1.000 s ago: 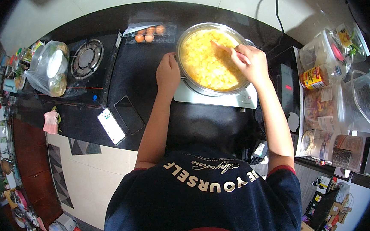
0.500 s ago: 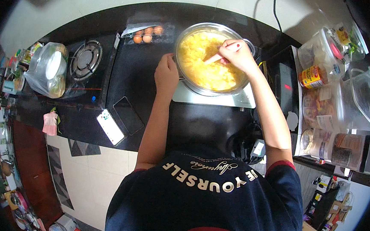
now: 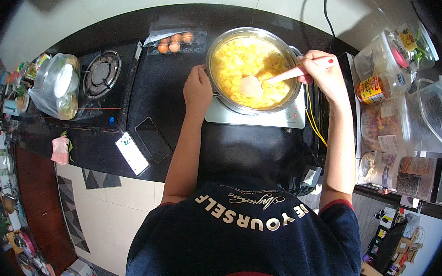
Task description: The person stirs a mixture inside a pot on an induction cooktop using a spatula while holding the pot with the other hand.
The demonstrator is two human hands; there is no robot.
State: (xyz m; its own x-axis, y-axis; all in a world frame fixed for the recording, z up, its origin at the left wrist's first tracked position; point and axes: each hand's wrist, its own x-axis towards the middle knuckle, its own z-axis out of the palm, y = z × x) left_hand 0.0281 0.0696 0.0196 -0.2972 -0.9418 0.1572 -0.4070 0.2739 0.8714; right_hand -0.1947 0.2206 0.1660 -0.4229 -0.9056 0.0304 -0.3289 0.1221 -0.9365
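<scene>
A wide steel pot (image 3: pixel 213 45) stands on a white electric cooktop (image 3: pixel 255 121), filled with yellow chunky food (image 3: pixel 245 52) in cloudy liquid. Fingers of my right hand (image 3: pixel 325 76) are wrapped round the handle of a pale pink ladle (image 3: pixel 287 75), over the pot's right rim. The ladle's round bowl lies in the food near the middle, its upper side showing. At the pot's left side my left hand (image 3: pixel 197 90) is closed, seemingly on the pot's side handle, which the fingers hide.
Behind left, a clear pack holds several brown eggs (image 3: pixel 175 45). A gas burner (image 3: pixel 102 73) and a bagged bundle (image 3: pixel 61 83) are farther left. A phone (image 3: pixel 133 152) lies at the front edge. Yellow cable (image 3: pixel 312 116) runs right of the cooktop, with plastic containers (image 3: pixel 386 121) beyond.
My right hand has moved right, from over the pot to its right rim, drawing the handle lower. The ladle's bowl now shows in the food. My left hand keeps its place.
</scene>
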